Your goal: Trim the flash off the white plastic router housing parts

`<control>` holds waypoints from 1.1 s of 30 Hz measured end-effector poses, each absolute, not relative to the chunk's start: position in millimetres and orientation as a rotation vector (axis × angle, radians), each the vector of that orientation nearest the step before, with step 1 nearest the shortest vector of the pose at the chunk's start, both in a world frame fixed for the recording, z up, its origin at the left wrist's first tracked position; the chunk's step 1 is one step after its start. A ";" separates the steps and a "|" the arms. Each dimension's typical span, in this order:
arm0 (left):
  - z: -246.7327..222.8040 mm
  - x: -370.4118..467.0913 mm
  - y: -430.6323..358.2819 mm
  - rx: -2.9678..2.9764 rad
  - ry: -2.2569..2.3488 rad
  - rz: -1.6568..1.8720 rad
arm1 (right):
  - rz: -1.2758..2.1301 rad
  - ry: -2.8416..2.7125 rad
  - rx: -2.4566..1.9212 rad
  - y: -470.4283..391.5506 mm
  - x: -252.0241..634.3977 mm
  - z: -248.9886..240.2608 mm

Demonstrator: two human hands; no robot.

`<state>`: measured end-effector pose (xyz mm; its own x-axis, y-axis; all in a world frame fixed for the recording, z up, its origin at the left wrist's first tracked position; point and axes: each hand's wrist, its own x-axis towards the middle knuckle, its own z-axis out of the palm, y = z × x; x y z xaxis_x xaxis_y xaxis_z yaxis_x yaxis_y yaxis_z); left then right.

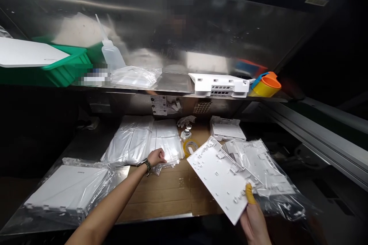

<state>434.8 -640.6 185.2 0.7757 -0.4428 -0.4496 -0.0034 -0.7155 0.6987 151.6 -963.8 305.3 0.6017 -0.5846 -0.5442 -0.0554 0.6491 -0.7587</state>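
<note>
On the right of the surface [161, 195]: a white plastic panel [221, 176], unwrapped and set aslant, clips and ribs facing up, one corner out past the near edge
Right hand [254, 218]: the grip is narrow and holds the panel by its near right end, the thumb, in a yellow cover [250, 194], lying on the ribbed face
Left hand [157, 156]: over the front edge of the clear bags [168, 138], fingers curled; how far the grip is closed, or whether it pinches film, I cannot tell
Clear bags: flat and stacked, with a wider pile [130, 141] just beside them on the left
Already in plastic: white housings [71, 183] at the far left and ribbed parts [267, 164] at the right, behind the held panel
Not in plastic, by the look of it: the held panel and the white parts [228, 128] stacked at the back; how many pieces are left cannot be read from here
Between bags and panel: a tape roll [185, 148], with a small metal-topped bottle [186, 134] just behind it
Shelf above [172, 82]: a green bin [70, 71], a squeeze bottle [113, 55], a vented white part [221, 85] and a yellow-orange cup [263, 89]
</note>
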 end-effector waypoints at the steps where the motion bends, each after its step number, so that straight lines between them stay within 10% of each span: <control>1: 182.0 437.5 -640.4 2.222 -0.317 -0.818 | -0.344 0.886 -0.830 -961.8 151.9 304.4; 15: 160.0 413.7 -673.4 2.246 -0.314 -0.506 | -0.444 0.813 -1.395 -876.5 204.8 253.3; 33: 259.4 448.1 -655.7 2.360 -0.846 -0.404 | -0.583 0.826 -1.579 -831.3 200.7 246.2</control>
<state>448.1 -655.7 259.4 0.7515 -0.6547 -0.0811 -0.4742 -0.6215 0.6236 200.7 -831.3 246.2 0.6221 -0.7788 -0.0804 -0.1854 -0.0468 -0.9815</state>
